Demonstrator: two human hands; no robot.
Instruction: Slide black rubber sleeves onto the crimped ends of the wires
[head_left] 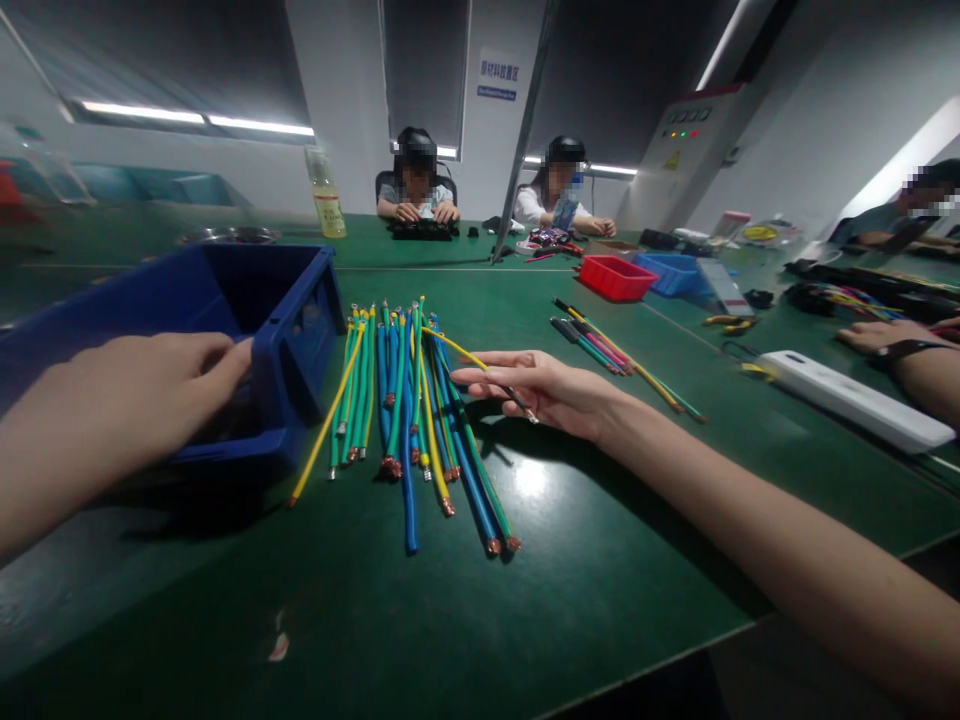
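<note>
Reaching into the blue bin, the left hand has its fingers curled over the bin's near rim, grip closed on that edge. Just right of the bin, a bundle of blue, green and yellow wires lies fanned out on the green tabletop. The right hand hovers at the far side of the bundle from the bin, pinching one thin yellow wire between thumb and fingers. Further right of the bin there's a smaller wire bunch. Way past the bin, a red tray and two seated people.
</note>
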